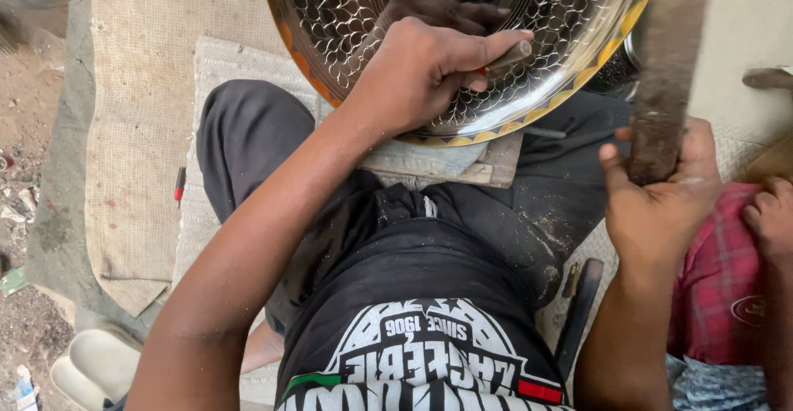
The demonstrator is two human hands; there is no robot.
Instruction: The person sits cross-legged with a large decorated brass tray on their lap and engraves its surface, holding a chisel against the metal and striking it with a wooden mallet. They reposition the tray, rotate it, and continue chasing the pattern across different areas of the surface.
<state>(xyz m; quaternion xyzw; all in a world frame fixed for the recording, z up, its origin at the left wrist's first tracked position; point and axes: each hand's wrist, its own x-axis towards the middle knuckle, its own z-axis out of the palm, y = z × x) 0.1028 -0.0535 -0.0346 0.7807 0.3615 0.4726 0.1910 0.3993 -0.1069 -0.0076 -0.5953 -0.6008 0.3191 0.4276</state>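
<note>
A large round brass tray (570, 14), its shiny face covered in a chased scale pattern with an orange and yellow band along the rim, lies tilted over the seated person's lap, its lower edge resting on a flat wooden block (462, 161) across the dark trousers. The left hand (421, 68) lies on the tray's patterned face, fingers curled tight around a thin metal punch (508, 54) whose tip points toward the tray's right side. The right hand (661, 204) is just beyond the tray's right rim, closed around the handle of a hammer (665, 89) that rises blurred past the rim. Right of the tray, at the picture's edge, another person's hand (772, 217) rests on red checked cloth. Left of the tray, a woven mat (140, 130) covers the ground.
</note>
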